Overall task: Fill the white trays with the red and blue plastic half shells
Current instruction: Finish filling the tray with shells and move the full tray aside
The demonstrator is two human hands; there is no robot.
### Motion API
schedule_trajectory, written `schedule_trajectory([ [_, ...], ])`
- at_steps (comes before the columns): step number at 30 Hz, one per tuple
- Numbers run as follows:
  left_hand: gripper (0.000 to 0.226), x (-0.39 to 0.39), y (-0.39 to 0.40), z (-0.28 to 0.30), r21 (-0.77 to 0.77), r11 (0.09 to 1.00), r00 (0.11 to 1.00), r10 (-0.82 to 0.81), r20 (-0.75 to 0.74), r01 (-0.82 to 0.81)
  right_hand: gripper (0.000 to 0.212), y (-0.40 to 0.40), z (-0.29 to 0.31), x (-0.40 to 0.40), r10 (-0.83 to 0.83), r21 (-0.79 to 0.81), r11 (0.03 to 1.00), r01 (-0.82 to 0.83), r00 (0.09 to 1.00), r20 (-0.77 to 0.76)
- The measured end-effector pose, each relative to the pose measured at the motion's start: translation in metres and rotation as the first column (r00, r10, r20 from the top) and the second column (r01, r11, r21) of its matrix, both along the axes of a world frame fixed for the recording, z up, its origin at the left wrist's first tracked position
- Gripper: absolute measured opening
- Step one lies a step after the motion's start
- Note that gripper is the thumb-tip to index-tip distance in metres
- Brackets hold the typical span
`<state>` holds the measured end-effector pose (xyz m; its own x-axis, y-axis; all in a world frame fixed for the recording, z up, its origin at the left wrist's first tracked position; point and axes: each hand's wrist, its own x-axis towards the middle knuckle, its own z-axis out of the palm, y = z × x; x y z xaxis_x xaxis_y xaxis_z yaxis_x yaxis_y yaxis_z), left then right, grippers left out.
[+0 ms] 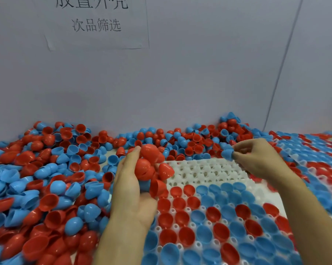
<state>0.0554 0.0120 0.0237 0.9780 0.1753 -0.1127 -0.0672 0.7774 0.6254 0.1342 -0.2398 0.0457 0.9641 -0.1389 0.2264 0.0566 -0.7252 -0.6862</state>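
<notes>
Where shells heap (46, 178), wall sign (96, 22) behind.

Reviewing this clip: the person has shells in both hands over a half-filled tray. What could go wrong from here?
The left hand holds a heaped cluster of red plastic half shells; its grip looks loose, so one could drop onto the white plastic tray and knock seated shells. The right hand pinches one blue plastic half shell by its edge; it might slip. The loose pile of shells crowds the tray's left edge and may spill in.
</notes>
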Motion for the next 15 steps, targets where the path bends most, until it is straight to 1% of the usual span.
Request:
schedule_trajectory([
  [1,0.018,-0.001,-0.001,0.001,0.011,1.0,1.0,-0.011,0.007,0.011,0.015,-0.008,0.0,-0.002,0.01,-0.043,0.999,-0.011,0.999,-0.031],
  [2,0.02,-0.002,-0.002,0.001,0.022,1.0,1.0,-0.02,0.013,0.019,0.015,-0.016,0.0,-0.004,0.008,-0.073,0.997,-0.012,0.999,-0.053],
  [5,0.047,-0.003,-0.005,0.005,0.053,0.998,0.999,-0.022,0.032,0.02,0.013,-0.036,-0.009,-0.012,0.014,-0.158,0.987,-0.027,0.997,-0.082],
  [7,0.057,-0.005,-0.007,0.005,0.053,0.998,0.999,-0.018,0.042,0.016,0.013,-0.043,-0.013,-0.018,0.025,-0.181,0.982,-0.043,0.995,-0.101],
  [9,0.058,-0.006,-0.01,0.006,0.039,0.999,0.999,-0.01,0.034,0.008,0.014,-0.05,-0.01,-0.019,0.013,-0.22,0.975,-0.043,0.991,-0.135],
  [11,0.059,-0.006,-0.012,0.005,0.046,0.999,1.0,-0.011,0.023,0.01,0.011,-0.054,-0.001,-0.017,0.007,-0.28,0.958,-0.063,0.981,-0.195],
  [14,0.058,-0.006,-0.014,0.004,0.086,0.996,1.0,-0.019,0.006,0.019,0.012,-0.051,0.002,-0.014,-0.001,-0.417,0.899,-0.134,0.951,-0.308],
  [15,0.053,-0.008,-0.015,0.006,0.092,0.995,1.0,-0.023,-0.002,0.023,0.013,-0.048,-0.002,-0.013,-0.006,-0.461,0.872,-0.164,0.939,-0.345],
])
